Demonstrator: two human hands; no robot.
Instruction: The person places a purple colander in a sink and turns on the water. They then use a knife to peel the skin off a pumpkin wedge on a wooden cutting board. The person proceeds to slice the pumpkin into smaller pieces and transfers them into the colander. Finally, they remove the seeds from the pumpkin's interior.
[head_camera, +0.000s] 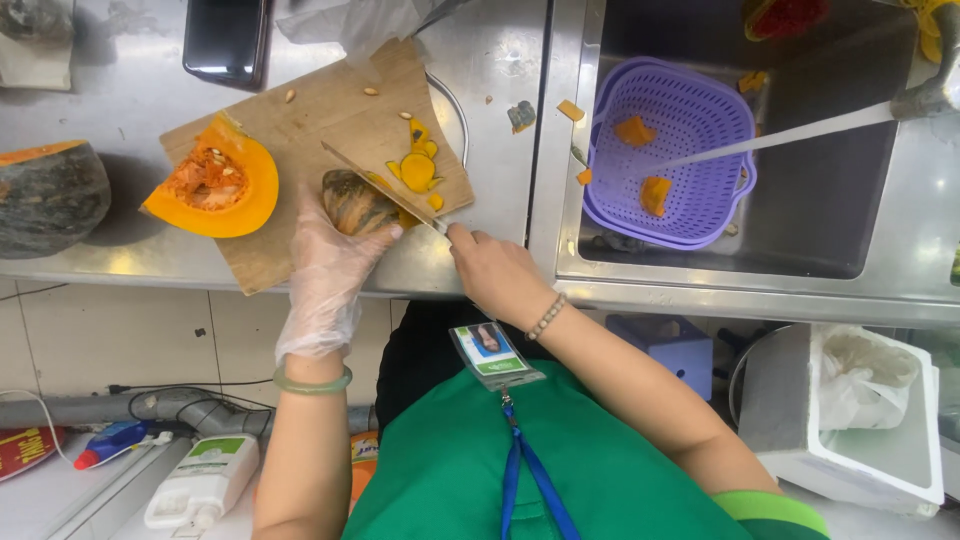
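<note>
Head view, looking straight down: small pumpkin piece (357, 203) with dark striped rind, resting on the wooden cutting board (300, 120) near its 5 o'clock corner. Left hand (328, 262) in a clear plastic glove, fingers (318, 222) curled over the piece from 6 o'clock and pressing it down. Knife (380, 187) lying slantwise across the top of the piece, tip toward 10 o'clock. Right hand (497, 272), bare, fingers clamped tight around the knife handle at 4 o'clock of the piece. Thin yellow peel slices (418, 165) just beyond the blade at 1 o'clock, still on the board. Large pumpkin wedge (215, 182), orange flesh and seeds showing, at 9 o'clock on the same board, apart from the gloved hand. Few loose seeds (290, 96) scattered toward 12 o'clock. Steel bench (110, 100) under the board. Half pumpkin (48, 195) with dark rind at far 9 o'clock. Black phone (226, 40) at 11 o'clock. Sink (830, 200) at 3 o'clock, holding a purple basket (700, 120) with orange pumpkin chunks (654, 194) inside, a stream of water (790, 134) running into it from the tap (930, 95).
</note>
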